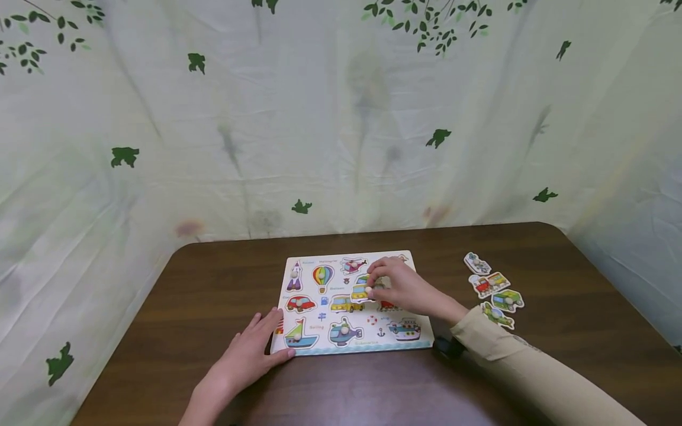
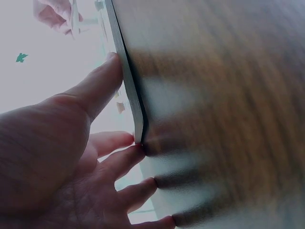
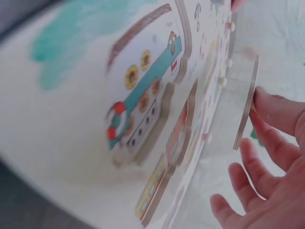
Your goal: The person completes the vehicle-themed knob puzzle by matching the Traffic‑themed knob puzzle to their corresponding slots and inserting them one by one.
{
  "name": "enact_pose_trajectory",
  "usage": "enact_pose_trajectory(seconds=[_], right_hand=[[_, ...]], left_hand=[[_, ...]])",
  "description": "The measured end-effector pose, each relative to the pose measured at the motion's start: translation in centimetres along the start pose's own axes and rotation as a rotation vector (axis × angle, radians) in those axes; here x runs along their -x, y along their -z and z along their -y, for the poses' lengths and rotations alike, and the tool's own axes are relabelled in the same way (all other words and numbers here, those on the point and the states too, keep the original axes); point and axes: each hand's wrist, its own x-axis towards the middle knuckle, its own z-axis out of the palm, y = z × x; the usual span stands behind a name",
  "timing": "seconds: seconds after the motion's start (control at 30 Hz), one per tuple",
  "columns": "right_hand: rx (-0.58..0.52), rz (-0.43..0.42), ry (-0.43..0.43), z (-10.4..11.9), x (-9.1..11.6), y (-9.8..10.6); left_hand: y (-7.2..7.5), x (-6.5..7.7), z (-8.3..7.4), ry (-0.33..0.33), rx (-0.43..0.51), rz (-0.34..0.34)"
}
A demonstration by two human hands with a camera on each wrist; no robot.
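Note:
A white wooden peg puzzle board (image 1: 341, 351) with vehicle pictures lies on the table. My left hand (image 1: 245, 355) is at its near left corner, thumb along the front edge and fingers extended along the left side; the left wrist view shows the thumb touching the board's edge (image 2: 131, 90). Above the board, my right hand (image 1: 407, 287) pinches a yellow vehicle puzzle piece (image 1: 359, 290) by its knob. In the right wrist view that piece (image 3: 248, 105) is edge-on and apart from the board. The right hand and forearm hide part of the board's right side.
Several loose puzzle pieces lie on the table right of the board, among them a train piece (image 1: 489, 284) and a green vehicle piece (image 1: 507, 300). The brown wooden table (image 1: 213, 284) meets a pale leaf-patterned curtain (image 1: 319, 148) behind.

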Motion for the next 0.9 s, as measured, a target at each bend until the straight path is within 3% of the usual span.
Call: enact_pose_trajectory(seconds=[0.9], right_hand=[[0.073,0.155,-0.022,1.0,-3.2,-3.0]], left_hand=[[0.1,0.0,0.0,0.004,-0.003,-0.005]])
